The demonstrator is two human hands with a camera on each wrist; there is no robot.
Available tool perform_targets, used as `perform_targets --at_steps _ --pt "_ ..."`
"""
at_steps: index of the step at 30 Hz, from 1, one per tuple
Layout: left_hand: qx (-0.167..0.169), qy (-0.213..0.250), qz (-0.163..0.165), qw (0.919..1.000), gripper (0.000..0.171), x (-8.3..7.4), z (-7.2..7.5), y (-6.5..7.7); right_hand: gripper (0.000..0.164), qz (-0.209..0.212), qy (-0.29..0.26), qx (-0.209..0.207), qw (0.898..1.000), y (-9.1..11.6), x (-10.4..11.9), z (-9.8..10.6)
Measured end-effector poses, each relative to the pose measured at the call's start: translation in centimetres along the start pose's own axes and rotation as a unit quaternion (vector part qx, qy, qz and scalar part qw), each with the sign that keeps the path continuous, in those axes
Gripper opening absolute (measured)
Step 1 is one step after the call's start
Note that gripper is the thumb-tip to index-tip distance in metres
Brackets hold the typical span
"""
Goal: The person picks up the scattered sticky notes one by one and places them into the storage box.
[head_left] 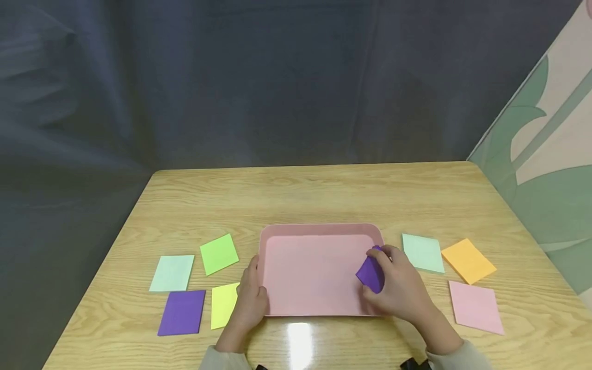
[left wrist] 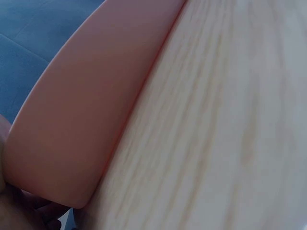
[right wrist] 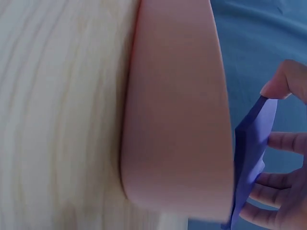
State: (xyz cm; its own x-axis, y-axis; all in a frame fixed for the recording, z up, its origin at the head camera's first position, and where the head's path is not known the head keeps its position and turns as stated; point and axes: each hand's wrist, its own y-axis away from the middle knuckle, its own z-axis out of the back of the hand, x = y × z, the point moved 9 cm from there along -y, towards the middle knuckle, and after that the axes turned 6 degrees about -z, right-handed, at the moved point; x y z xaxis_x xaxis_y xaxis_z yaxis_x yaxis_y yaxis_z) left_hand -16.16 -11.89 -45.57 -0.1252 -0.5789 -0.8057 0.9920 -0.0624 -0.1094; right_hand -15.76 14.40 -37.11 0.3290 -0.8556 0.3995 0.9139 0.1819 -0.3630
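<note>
Dark fabric (head_left: 277,82) hangs behind our wood-grain table (head_left: 314,195), and we've got a pink rectangular tray (head_left: 305,277) on it. Over the tray's right end, the right hand (head_left: 401,288) pinches a purple sticky-note pad (head_left: 370,275) between thumb and fingers, well apart from the left hand (head_left: 251,300), which grips the tray's left side. We can't tell whether that pad touches the tray's floor. More sticky-note pads (head_left: 469,261) flank the tray.

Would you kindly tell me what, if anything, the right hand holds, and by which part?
The right hand holds a purple pad by its edges, between thumb and fingers.
</note>
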Motion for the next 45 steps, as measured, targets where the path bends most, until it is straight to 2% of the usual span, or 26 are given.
perform_targets --at_steps 10,23,32,45 --pt "-0.001 0.001 -0.007 1.0 0.061 -0.2 0.0 0.1 0.062 0.025 0.008 0.04 0.999 -0.4 1.8 -2.6" --pt "-0.003 0.002 -0.001 1.0 0.06 -0.3 0.1 0.1 0.066 0.016 0.01 0.106 0.994 -0.2 2.9 -6.2" --pt "-0.006 -0.004 -0.004 1.0 0.06 -0.4 0.1 0.2 0.061 0.058 0.031 0.112 0.992 -0.2 4.1 -7.5" --pt "-0.005 0.0 -0.005 1.0 0.061 -0.2 0.1 0.1 0.063 0.076 0.025 0.152 0.985 -0.3 5.1 -9.0"
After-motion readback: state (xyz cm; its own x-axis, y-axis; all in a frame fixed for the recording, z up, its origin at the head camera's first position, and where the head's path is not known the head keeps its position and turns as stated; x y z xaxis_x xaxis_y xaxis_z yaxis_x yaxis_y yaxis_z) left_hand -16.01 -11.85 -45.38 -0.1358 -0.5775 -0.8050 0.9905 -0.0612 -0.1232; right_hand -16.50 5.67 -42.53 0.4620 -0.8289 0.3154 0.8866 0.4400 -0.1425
